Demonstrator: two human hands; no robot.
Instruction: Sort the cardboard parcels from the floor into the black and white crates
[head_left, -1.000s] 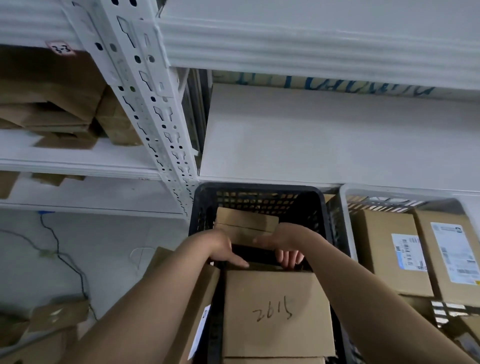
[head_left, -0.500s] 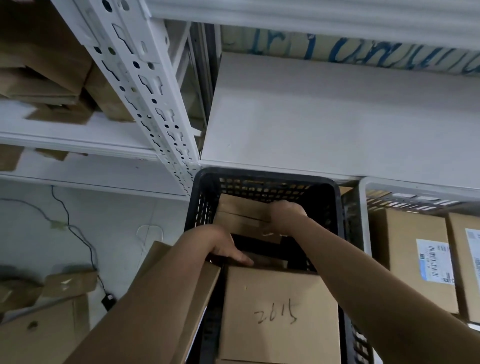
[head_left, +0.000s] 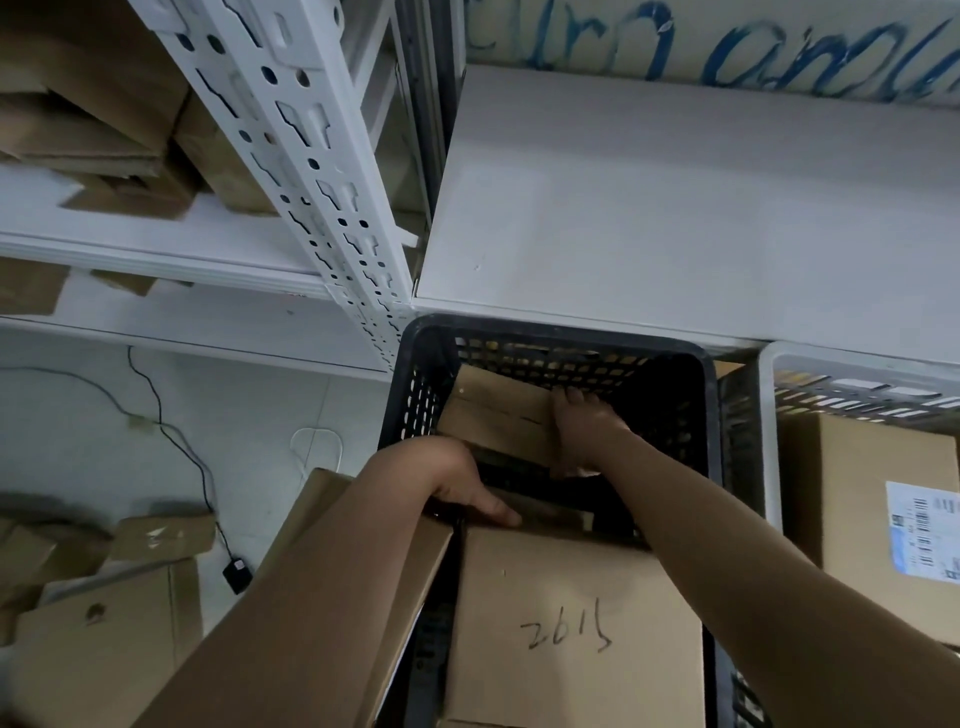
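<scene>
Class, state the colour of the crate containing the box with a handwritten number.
Black crate, clearest in the head view.

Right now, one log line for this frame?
phase: placing | left hand: rests on marked parcel | right hand: holds small parcel in black crate

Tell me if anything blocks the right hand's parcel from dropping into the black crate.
Nothing visible does. The parcel, held by the right hand, is inside the far end of the black crate; the box marked 2615 sits nearer.
</scene>
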